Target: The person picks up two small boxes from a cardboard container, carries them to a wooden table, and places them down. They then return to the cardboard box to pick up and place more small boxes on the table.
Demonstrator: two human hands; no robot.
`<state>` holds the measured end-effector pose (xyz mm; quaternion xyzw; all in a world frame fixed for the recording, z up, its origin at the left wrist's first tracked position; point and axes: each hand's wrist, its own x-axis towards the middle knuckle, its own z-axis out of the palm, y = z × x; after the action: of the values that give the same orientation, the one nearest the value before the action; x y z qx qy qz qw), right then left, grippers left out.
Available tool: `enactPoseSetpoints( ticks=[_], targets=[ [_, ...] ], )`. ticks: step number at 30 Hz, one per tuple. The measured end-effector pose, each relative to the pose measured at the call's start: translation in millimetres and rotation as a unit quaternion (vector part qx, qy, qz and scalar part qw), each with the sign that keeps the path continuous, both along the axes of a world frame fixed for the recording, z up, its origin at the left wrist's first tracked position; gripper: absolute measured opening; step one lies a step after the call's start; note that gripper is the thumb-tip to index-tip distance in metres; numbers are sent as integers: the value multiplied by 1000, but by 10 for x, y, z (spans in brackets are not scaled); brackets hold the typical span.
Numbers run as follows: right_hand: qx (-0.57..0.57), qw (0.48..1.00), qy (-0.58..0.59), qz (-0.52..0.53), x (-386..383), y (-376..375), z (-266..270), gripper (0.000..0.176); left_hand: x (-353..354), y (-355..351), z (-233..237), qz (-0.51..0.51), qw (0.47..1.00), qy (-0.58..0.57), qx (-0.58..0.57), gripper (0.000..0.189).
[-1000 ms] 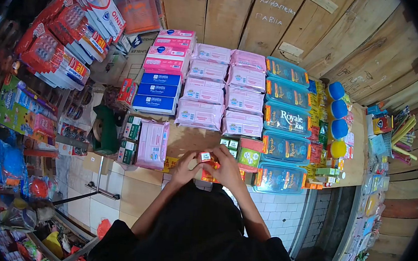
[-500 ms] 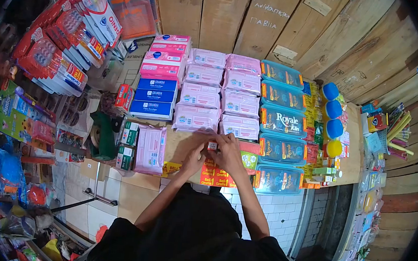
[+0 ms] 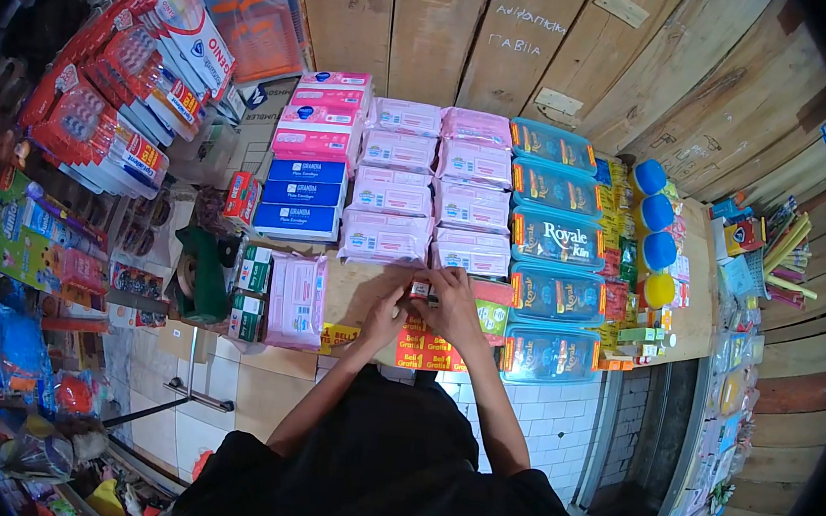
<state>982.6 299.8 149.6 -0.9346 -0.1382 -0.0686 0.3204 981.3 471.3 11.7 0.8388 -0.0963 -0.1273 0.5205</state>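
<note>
Both hands meet at the front of the wooden table (image 3: 360,288), just below the stacked pink packs (image 3: 387,238). My left hand (image 3: 384,320) has its fingers curled at the left side of a small box (image 3: 420,290). From the right, my right hand (image 3: 450,306) closes its fingers over the same box. Under and below the hands lies a red and yellow sticker sheet (image 3: 411,352). A green and red pack (image 3: 491,310) is beside my right hand. The fingertips are partly hidden, and the writing on the small box is too small to read.
Blue envelope boxes (image 3: 297,219) and dark green boxes (image 3: 248,302) stand at the left. Teal Royale packs (image 3: 559,240) line the right, beside blue-lidded jars (image 3: 656,212). A green tape dispenser (image 3: 201,272) sits at the left edge; hanging red-and-white packs (image 3: 97,128) are beyond.
The view has shifted slightly. Both hands remain around the small box, with only a slight change in the fingers.
</note>
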Motion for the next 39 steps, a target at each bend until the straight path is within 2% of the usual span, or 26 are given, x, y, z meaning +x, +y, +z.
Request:
enactPoseSetpoints(
  ticks=[4, 11, 14, 18, 20, 21, 24, 28, 39],
  targets=[
    [34, 999, 0, 7, -34, -31, 64, 61, -11, 5, -73, -3, 1000, -23, -19, 60],
    [-1, 1000, 19, 5, -180, -133, 237, 75, -54, -18, -31, 11, 997, -59, -38, 63],
    [18, 1000, 23, -3, -262, -161, 307, 77, -40, -4, -226, 12, 997, -65, -38, 63],
    [5, 999, 32, -31, -448, -214, 290, 80, -70, -37, -114, 29, 998, -37, -47, 62],
    [-16, 998, 35, -45, -537, -236, 273, 82, -83, -40, 5, 29, 995, -24, -96, 62],
    [-25, 998, 33, -51, -577, -248, 271, 82, -88, -44, -22, 27, 992, -18, -121, 62],
    [-33, 996, 28, -73, -679, -285, 230, 84, -107, -43, -64, 47, 995, -28, -80, 64],
    [-15, 994, 30, -100, -781, -309, 220, 84, -89, -27, 15, 29, 996, -28, -84, 68],
    [-28, 990, 23, -134, -895, -252, 159, 75, -80, -23, 142, 29, 994, 7, -104, 70]
  ],
)
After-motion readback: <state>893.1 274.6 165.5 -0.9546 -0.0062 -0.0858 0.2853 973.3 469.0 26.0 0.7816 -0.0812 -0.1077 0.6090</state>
